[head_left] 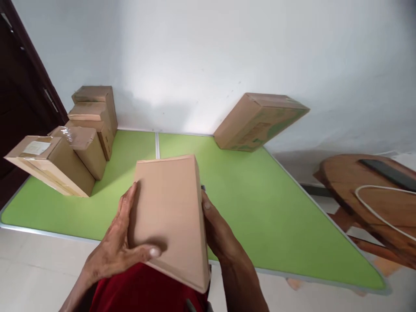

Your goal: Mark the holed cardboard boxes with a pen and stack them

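A plain brown cardboard box (169, 216) is held up in front of me, over the near edge of the green table. Along its left side lies my left hand (118, 236), with the thumb across the lower face. My right hand (219, 229) grips the box from the right side; a small dark object, too little of it showing to name, peeks out by those fingertips. The far and under sides of the box are hidden from me.
Several cardboard boxes (82, 143) stand in a row at the table's left end. One larger box (263, 123) leans at the back against the white wall. The green table (260, 216) has a metal rim. At right is a round wooden stool (344, 182) bearing a white cable.
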`<state>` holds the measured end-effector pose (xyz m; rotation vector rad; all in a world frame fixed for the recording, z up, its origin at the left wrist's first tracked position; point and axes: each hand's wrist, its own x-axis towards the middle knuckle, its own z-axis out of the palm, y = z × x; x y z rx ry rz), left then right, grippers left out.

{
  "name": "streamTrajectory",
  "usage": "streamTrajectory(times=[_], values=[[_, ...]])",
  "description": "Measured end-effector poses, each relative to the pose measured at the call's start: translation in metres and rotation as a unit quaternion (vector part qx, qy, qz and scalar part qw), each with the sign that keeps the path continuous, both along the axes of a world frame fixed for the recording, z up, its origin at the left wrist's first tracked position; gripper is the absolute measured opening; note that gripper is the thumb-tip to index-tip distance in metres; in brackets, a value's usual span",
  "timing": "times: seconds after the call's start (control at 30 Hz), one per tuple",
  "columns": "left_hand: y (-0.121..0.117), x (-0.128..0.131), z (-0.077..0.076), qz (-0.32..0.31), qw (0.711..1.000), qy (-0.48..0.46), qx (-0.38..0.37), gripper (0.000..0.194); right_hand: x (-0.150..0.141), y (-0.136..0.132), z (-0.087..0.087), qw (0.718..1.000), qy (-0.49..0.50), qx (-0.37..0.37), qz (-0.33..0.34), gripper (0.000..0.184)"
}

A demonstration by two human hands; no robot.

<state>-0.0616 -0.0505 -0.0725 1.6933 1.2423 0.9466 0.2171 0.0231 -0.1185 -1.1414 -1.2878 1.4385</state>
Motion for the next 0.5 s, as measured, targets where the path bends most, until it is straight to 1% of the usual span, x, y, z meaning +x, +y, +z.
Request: streamTrajectory(times=[0.07, 0.1, 0.17, 0.23, 0.3, 0.37, 0.43, 0.5], values=[[-0.001, 0.004, -0.010, 0.049, 0.998, -0.013, -0.032, 0.130, 0.004, -0.001, 0.000, 1.000, 0.010, -0.028, 0.010, 0.080], [-0.001, 0.005, -0.015, 0.071, 0.996, -0.022, -0.043, 0.133, 0.004, -0.001, 0.000, 0.999, 0.011, -0.029, 0.017, 0.078], [-0.002, 0.004, -0.026, 0.106, 0.992, -0.041, -0.052, 0.142, 0.003, -0.001, 0.004, 0.999, 0.007, -0.012, 0.045, 0.074], [-0.004, -0.001, -0.035, 0.137, 0.988, -0.052, -0.046, 0.144, -0.002, 0.001, 0.008, 0.997, 0.007, 0.000, 0.081, 0.073], [-0.007, -0.007, -0.042, 0.162, 0.985, -0.055, -0.028, 0.139, -0.007, 0.004, 0.011, 0.994, 0.001, 0.012, 0.107, 0.073], [-0.009, -0.012, -0.045, 0.183, 0.982, -0.052, -0.005, 0.132, -0.013, 0.006, 0.013, 0.992, -0.006, 0.024, 0.125, 0.069], [-0.013, -0.019, -0.047, 0.203, 0.978, -0.048, 0.017, 0.126, -0.021, 0.009, 0.016, 0.990, -0.013, 0.034, 0.136, 0.064], [-0.016, -0.028, -0.046, 0.232, 0.971, -0.045, 0.045, 0.121, -0.034, 0.013, 0.023, 0.988, -0.023, 0.045, 0.145, 0.060]])
